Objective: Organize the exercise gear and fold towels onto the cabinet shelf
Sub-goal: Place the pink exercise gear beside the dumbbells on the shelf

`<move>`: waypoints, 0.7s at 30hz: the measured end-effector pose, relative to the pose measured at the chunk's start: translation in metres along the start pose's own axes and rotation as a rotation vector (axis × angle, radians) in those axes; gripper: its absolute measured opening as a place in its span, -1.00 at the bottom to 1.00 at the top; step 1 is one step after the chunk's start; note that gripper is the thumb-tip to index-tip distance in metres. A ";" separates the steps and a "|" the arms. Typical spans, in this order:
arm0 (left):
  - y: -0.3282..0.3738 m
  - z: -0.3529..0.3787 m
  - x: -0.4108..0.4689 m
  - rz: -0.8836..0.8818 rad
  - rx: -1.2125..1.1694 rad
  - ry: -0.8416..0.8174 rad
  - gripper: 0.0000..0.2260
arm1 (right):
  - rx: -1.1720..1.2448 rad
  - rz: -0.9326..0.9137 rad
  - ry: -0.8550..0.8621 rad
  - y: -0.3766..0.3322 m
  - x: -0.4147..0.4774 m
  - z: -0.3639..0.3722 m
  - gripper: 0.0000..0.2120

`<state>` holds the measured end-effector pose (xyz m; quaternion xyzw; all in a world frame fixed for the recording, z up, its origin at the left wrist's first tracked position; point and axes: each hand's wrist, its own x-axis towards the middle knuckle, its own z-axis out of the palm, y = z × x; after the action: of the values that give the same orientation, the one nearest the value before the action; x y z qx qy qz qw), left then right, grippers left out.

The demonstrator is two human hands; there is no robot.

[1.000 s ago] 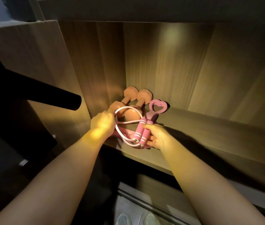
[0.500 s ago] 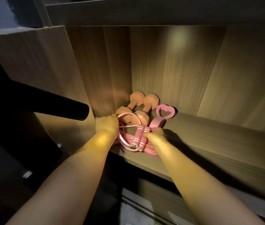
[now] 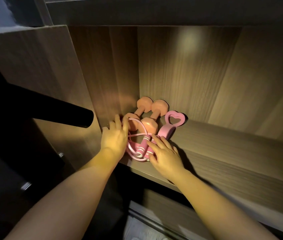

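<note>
Both hands have let go since half a second ago: the fingers that were curled round the jump rope (image 3: 141, 147) now lie straight. The left hand (image 3: 114, 140) is spread wide and touches the rope's loop at the near end of the dumbbells (image 3: 155, 115). The right hand (image 3: 165, 153) rests flat on the rope's two striped handles and grips nothing. The rope lies coiled just in front of the dumbbells, touching them, on the same shelf (image 3: 232, 149) that carries them. A pink heart-shaped ring (image 3: 167, 131) lies just to the right of the dumbbells. A black tube (image 3: 59, 110) juts in well to the left of the dumbbells, outside the cabinet.

By the look of it, the gear half of the job is nearly done: weights, ring and rope sit bunched together, and the flat hands seem only to be patting the coil into place. No towels are in view, so the folding and shelving appear wholly left. The stretch of shelf to the right of the dumbbells seems the likely spot for them.
</note>
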<state>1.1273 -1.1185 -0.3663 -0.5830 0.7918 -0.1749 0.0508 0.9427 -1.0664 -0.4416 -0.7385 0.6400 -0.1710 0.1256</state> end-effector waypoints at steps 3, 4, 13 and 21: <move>0.008 0.005 -0.008 0.135 -0.097 -0.026 -0.25 | -0.068 -0.065 -0.023 0.001 -0.002 0.000 -0.48; 0.010 0.007 -0.009 0.150 -0.110 -0.063 -0.24 | -0.078 -0.083 -0.032 0.001 -0.002 0.000 -0.48; 0.011 0.013 0.004 0.072 -0.070 -0.173 -0.28 | -0.184 -0.144 -0.079 0.012 -0.003 0.003 -0.36; 0.007 -0.003 0.003 0.059 -0.004 -0.184 -0.24 | -0.160 -0.122 -0.080 0.014 -0.013 -0.003 -0.30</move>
<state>1.1194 -1.1186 -0.3651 -0.5732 0.8009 -0.1173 0.1275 0.9276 -1.0558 -0.4453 -0.7901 0.5998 -0.0973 0.0811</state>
